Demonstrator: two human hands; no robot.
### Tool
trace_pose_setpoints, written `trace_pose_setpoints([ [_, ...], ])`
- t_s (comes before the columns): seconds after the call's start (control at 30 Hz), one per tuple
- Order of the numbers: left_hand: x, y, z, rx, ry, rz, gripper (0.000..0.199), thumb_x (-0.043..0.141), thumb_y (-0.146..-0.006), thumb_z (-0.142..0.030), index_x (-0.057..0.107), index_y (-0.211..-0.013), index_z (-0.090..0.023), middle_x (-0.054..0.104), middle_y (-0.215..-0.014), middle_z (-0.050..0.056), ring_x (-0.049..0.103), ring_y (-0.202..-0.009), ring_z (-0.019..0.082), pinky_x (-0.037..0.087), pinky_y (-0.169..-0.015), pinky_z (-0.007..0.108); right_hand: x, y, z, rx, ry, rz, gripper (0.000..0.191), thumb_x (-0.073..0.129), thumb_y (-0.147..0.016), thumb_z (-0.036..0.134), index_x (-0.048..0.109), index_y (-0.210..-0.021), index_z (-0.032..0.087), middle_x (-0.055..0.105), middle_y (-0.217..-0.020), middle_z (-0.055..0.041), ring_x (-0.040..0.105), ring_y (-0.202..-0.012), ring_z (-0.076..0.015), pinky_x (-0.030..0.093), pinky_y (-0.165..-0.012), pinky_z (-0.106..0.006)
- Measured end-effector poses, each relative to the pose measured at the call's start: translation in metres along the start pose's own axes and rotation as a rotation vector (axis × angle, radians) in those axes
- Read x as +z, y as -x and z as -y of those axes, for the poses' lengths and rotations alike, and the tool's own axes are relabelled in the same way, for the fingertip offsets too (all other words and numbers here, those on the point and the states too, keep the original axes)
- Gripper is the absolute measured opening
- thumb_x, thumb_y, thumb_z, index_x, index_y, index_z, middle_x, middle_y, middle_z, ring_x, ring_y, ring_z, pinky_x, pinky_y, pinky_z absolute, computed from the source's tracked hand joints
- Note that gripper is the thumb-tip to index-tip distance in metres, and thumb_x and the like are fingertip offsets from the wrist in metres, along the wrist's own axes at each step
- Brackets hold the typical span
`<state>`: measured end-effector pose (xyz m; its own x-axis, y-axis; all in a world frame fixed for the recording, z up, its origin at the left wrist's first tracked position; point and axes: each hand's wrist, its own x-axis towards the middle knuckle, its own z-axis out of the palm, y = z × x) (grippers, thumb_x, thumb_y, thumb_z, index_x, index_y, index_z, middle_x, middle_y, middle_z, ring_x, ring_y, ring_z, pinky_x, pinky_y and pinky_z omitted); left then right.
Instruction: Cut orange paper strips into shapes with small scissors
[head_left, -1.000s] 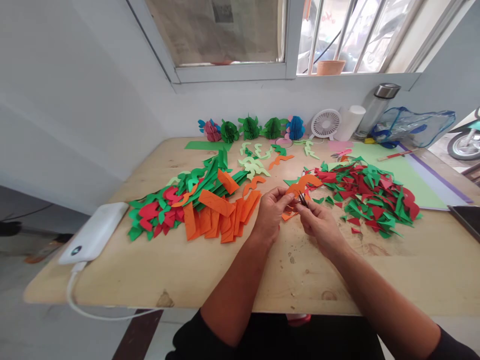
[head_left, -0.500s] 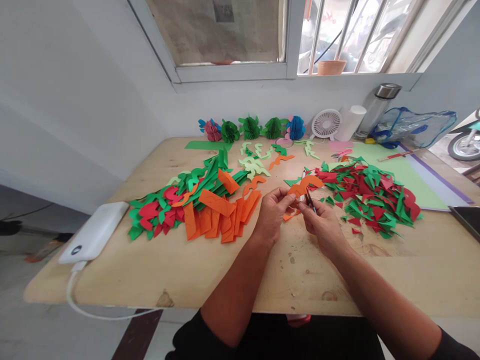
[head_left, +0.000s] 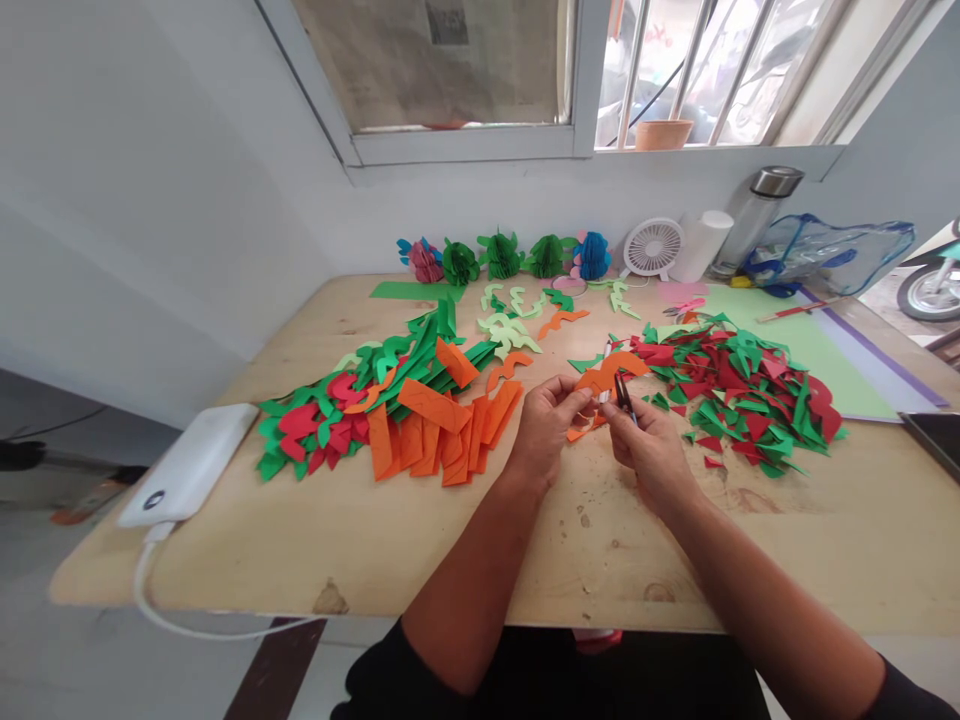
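My left hand [head_left: 546, 425] pinches a wavy-edged piece of orange paper [head_left: 611, 370] between thumb and fingers. Wrapped around dark-bladed scissors [head_left: 622, 392], my right hand [head_left: 649, 445] sits just to the right, the blades close to the paper. Fingers hide the scissors' handles. Left of my hands lie folded orange paper pieces [head_left: 427, 405], with green paper strips [head_left: 442, 350] behind them. Red paper shapes [head_left: 300, 425] rest farther left among green ones. To the right is a heap of red and green paper scraps [head_left: 739, 390].
Paper honeycomb figures [head_left: 502, 255] line the wall. A small white fan [head_left: 654, 248], a glass bottle [head_left: 754, 220] and a clear blue-edged bag [head_left: 825, 250] stand at the back right. A white power bank [head_left: 191, 465] with a cable lies at the table's left edge.
My right hand and the scissors have shifted slightly, and the blades now point more upright beside the orange paper. My left hand stays in place.
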<state>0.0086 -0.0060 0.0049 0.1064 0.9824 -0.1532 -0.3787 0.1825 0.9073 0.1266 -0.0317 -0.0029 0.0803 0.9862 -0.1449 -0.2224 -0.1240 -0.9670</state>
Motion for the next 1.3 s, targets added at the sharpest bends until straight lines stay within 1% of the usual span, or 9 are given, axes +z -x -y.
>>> trace_pose_setpoints([
  [0.3,0.0012,0.0006,-0.0016,-0.002,-0.043,0.004,0.018,0.069,-0.064,-0.033,0.061,-0.065,-0.016,0.061,-0.061,0.001,0.052,-0.058,0.01,0.042,-0.062,0.024,-0.0002,0.0004,0.0003,-0.018,-0.043,0.01,0.037,0.075,-0.068,0.048,0.053,-0.068,0.019,0.03,-0.045,0.011,0.019,-0.038,-0.0039,0.01,-0.037,-0.021],
  [0.53,0.0023,0.0026,-0.0038,-0.005,-0.07,0.008,0.021,0.07,-0.064,-0.035,0.061,-0.065,-0.016,0.061,-0.061,0.001,0.052,-0.058,0.01,0.042,-0.063,0.025,-0.001,0.0004,-0.0005,-0.018,-0.027,0.014,0.035,0.074,-0.071,0.047,0.053,-0.069,0.019,0.031,-0.045,0.0105,0.019,-0.038,-0.0044,0.011,-0.037,-0.022],
  [0.67,0.002,0.0024,-0.0034,-0.01,-0.067,0.015,0.02,0.069,-0.064,-0.034,0.06,-0.065,-0.016,0.061,-0.061,0.0,0.051,-0.058,0.01,0.042,-0.063,0.025,-0.0011,0.0009,0.0,-0.02,-0.017,0.003,0.034,0.074,-0.07,0.046,0.056,-0.073,0.018,0.031,-0.046,0.0104,0.021,-0.039,-0.0046,0.012,-0.038,-0.022],
  [0.9,0.0018,0.002,-0.002,-0.014,-0.067,0.02,0.018,0.069,-0.065,-0.032,0.061,-0.066,-0.016,0.061,-0.063,0.0,0.052,-0.059,0.01,0.041,-0.063,0.025,-0.0005,0.0008,0.0012,-0.007,-0.014,-0.016,0.034,0.076,-0.067,0.046,0.055,-0.07,0.019,0.031,-0.046,0.0103,0.022,-0.039,-0.0048,0.012,-0.038,-0.022],
  [1.3,0.0018,0.0013,-0.0016,-0.007,-0.066,-0.001,0.02,0.069,-0.064,-0.034,0.062,-0.066,-0.016,0.062,-0.062,0.002,0.053,-0.06,0.011,0.042,-0.062,0.025,-0.0013,-0.0004,-0.0005,-0.018,-0.024,-0.04,0.035,0.075,-0.068,0.048,0.055,-0.072,0.019,0.031,-0.046,0.0101,0.02,-0.04,-0.0055,0.012,-0.038,-0.022],
])
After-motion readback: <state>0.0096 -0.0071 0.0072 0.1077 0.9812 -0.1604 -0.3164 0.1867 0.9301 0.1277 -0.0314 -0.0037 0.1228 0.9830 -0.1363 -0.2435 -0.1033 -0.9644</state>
